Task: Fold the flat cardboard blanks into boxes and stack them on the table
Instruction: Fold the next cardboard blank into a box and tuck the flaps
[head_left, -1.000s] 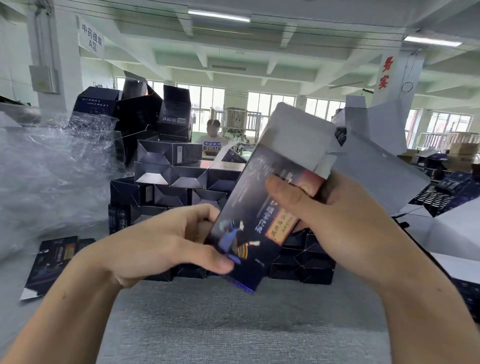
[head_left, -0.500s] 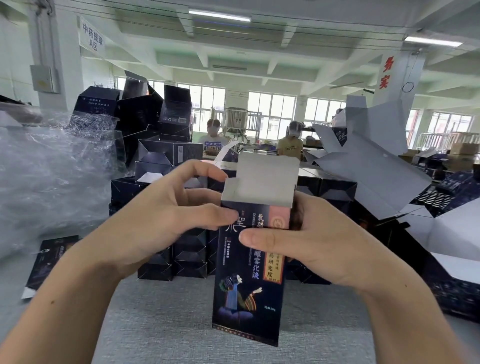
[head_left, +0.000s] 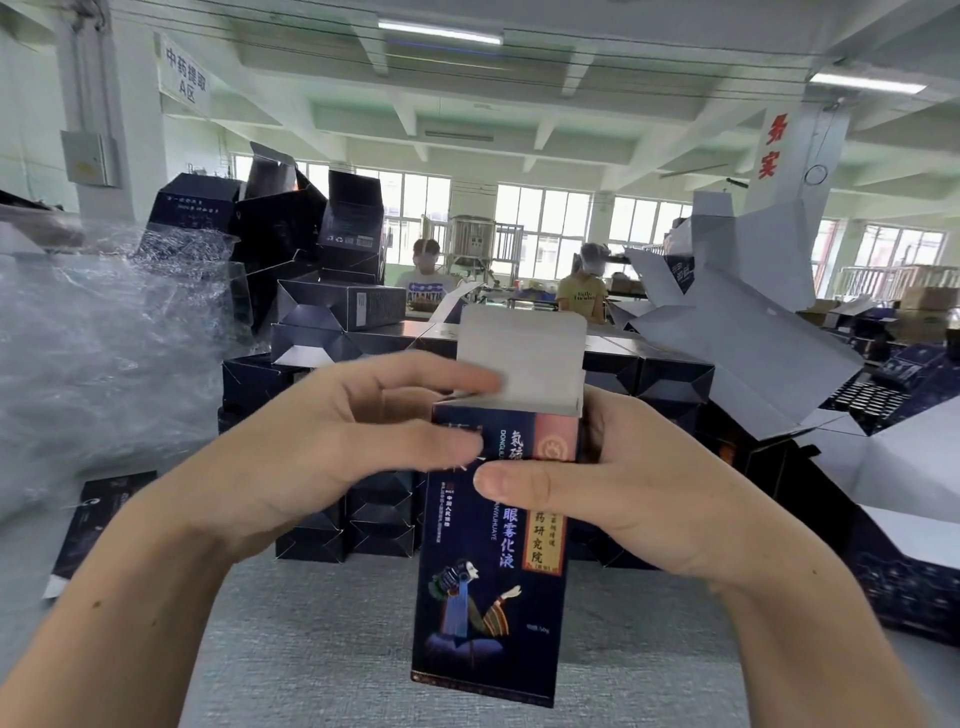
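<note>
Upright dark box (head_left: 488, 571) held over the desk (head_left: 311, 649), between both sets of fingers (head_left: 415, 374); left hand (head_left: 311, 457) curled round its left edge, index tip touching the raised white flap (head_left: 524, 353); right hand (head_left: 623, 488) wrapped round the right side, thumb across the print; flap apparently untucked; stacked folded boxes (head_left: 332, 322) beyond the fingers

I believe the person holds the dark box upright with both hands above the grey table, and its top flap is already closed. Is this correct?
Not quite. The top flap is not closed: it stands up open, with its white inside showing. The rest is right: the left hand and the right hand hold the dark box upright above the grey table. The head view shows this.
</note>
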